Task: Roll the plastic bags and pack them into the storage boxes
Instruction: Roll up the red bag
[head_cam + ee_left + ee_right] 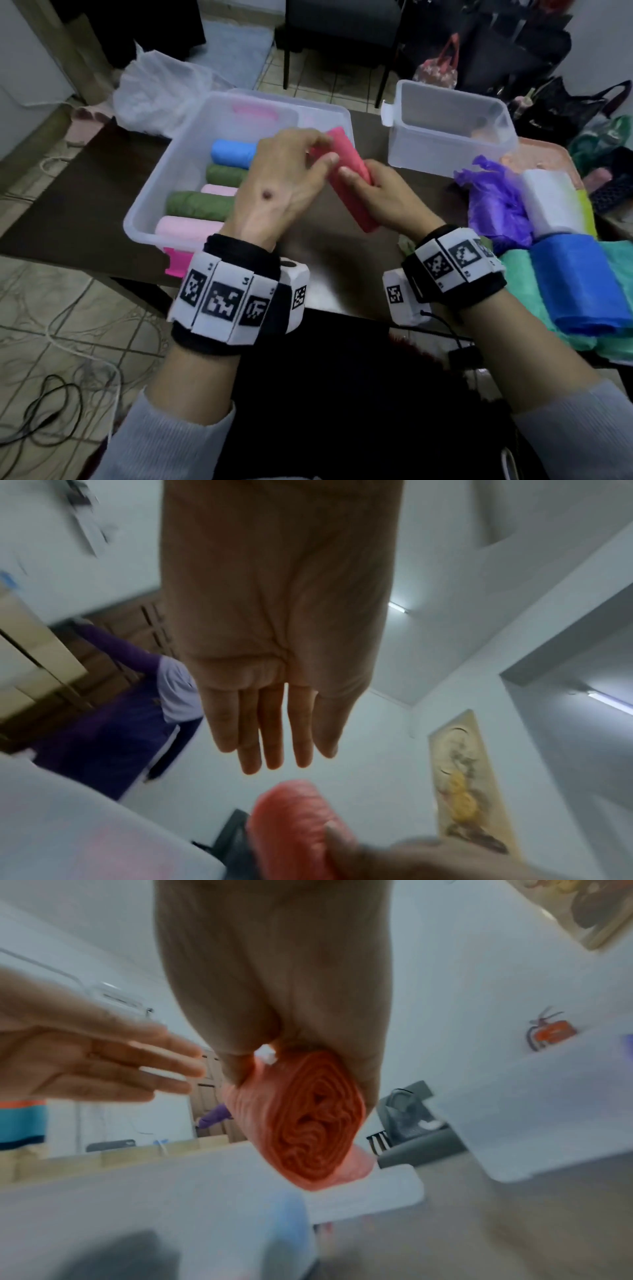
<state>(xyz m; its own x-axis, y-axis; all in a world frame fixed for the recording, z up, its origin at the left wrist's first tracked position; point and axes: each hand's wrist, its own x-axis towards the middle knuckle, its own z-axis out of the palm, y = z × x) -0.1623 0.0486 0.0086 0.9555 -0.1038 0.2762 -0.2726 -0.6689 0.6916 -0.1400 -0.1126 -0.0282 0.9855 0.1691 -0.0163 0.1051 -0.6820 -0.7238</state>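
Observation:
My right hand (370,192) grips a rolled red plastic bag (349,178) above the table, at the right rim of the large clear storage box (150,205). The roll's spiral end (315,1123) faces the right wrist view, held between thumb and fingers (371,1074). My left hand (294,171) hovers over the roll's far end with straight fingers (270,734), apart from the red roll (294,826) below them. Inside the box lie several rolled bags: blue (233,152), green (198,205) and pink (188,229).
A smaller clear box (452,133) stands at the back right. Unrolled bags lie on the right: purple (496,202), white (551,202), blue (582,284), teal (524,294). A white bag (157,96) sits behind the large box. Chair and bags stand beyond the table.

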